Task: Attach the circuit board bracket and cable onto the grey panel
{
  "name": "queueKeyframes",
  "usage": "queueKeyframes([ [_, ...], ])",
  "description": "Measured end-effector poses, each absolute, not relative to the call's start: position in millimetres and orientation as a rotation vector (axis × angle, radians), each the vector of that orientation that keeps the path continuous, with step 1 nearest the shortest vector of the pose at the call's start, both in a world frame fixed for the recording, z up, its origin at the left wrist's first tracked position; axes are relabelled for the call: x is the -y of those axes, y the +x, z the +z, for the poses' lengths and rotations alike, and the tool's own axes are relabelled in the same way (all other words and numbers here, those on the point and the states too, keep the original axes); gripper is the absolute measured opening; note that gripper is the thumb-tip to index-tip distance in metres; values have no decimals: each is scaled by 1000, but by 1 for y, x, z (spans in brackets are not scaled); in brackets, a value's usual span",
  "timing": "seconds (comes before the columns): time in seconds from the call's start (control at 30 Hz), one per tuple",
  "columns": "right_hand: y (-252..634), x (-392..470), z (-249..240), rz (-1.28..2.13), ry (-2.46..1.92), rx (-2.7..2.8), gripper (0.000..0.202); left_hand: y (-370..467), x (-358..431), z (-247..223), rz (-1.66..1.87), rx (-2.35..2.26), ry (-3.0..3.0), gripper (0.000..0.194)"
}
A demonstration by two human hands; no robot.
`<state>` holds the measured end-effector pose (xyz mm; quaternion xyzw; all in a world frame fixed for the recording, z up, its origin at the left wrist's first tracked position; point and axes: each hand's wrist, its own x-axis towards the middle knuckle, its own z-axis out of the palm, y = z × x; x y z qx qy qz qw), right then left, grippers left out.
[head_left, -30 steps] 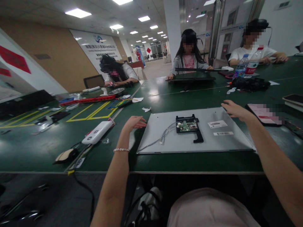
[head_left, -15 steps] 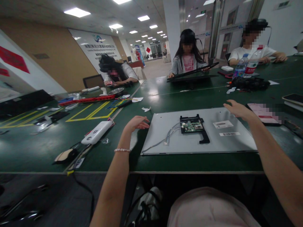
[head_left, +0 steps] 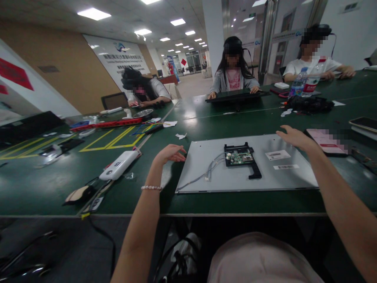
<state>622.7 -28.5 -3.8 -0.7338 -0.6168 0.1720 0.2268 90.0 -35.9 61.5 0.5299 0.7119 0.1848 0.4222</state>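
Observation:
A flat silver panel (head_left: 200, 169) lies on the green table in front of me. On its middle sits a black bracket (head_left: 255, 169) with a green circuit board (head_left: 240, 157), and thin grey cables (head_left: 211, 167) run from the board towards the panel's near left corner. My left hand (head_left: 172, 153) is at the panel's left edge, fingers apart and holding nothing. Over the far right edge of the panel is my right hand (head_left: 291, 136), its fingers spread and nothing in them.
A white power strip (head_left: 119, 165) and a computer mouse (head_left: 79, 195) lie to the left. At the right are a phone (head_left: 326, 141), bottles (head_left: 310, 84) and black plastic (head_left: 309, 104). Three people sit around the table; one holds a dark panel (head_left: 235, 97).
The person across the table has lowered the dark panel from a tilt to nearly flat. My hands and the silver panel show hardly any movement; the view has shifted slightly.

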Motion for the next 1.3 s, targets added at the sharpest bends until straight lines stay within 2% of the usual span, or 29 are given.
queueKeyframes([
  [0.37,611,38,10,484,-2054,1736,67,94,39,65,450,-1802,1350,48],
  [0.77,615,34,7,456,-2065,1779,67,95,42,68,448,-1779,1350,47],
  [1.03,620,31,-2,419,-2055,1783,63,103,36,58,428,-1865,1371,36],
  [1.17,622,30,-10,425,-2061,1792,63,113,32,50,508,-2001,1676,28],
  [1.3,615,32,-8,357,-2002,1809,61,128,34,50,618,-2075,2108,28],
])
